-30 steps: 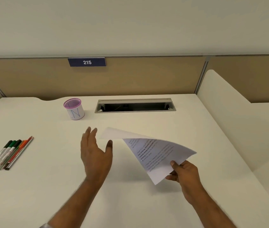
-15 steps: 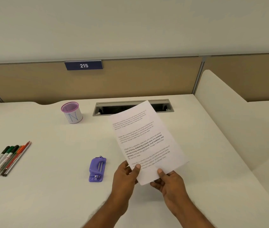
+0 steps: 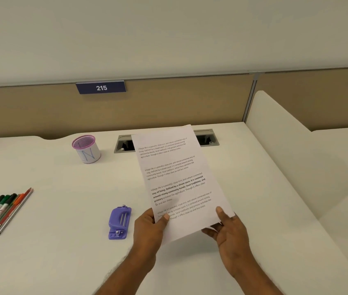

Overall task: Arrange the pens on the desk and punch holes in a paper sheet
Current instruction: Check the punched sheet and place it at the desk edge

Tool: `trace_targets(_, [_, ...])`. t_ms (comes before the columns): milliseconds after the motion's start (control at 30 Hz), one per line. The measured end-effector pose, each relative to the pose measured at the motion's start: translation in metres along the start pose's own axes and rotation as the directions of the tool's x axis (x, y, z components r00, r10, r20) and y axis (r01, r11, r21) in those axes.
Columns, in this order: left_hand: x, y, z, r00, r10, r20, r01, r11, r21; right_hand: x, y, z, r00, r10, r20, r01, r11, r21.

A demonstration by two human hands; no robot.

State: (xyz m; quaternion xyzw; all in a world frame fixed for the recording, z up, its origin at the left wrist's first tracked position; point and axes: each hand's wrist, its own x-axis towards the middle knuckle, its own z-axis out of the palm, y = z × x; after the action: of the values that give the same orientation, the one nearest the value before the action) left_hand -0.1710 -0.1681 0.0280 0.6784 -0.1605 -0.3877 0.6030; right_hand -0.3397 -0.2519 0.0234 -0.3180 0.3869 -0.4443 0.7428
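White paper sheet [image 3: 179, 177] pinched at near edge by left hand [image 3: 149, 228] and right hand [image 3: 230, 228], raised above desk [image 3: 254, 188]; purple hole punch [image 3: 119, 222] just left.

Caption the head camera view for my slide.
Both hands hold a printed sheet above the desk, beside a purple hole punch.

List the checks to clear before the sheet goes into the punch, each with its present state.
1. Paper sheet held by both hands, left hand and right hand at its near edge: ok.
2. Purple hole punch within reach, on the desk just left of the left hand: ok.
3. Punch slot facing the sheet: cannot tell.
4. A hand free to press the punch: not ok, both hold the sheet.
5. Pens lying apart from the punch, at the left edge: ok.
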Motion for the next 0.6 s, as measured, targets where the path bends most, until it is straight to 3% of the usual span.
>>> trace_targets(333, [0.014,0.013,0.042,0.99,-0.006,0.142,0.002,1.0,0.026,0.03,-0.032,-0.046,0.958,-0.157,-0.238,0.112,0.975,-0.192])
trace_targets(600, [0.029,0.028,0.115,0.979,-0.023,0.201,0.021,1.0,0.012,0.064,-0.067,-0.082,0.918,-0.204,-0.34,0.144,0.97,-0.195])
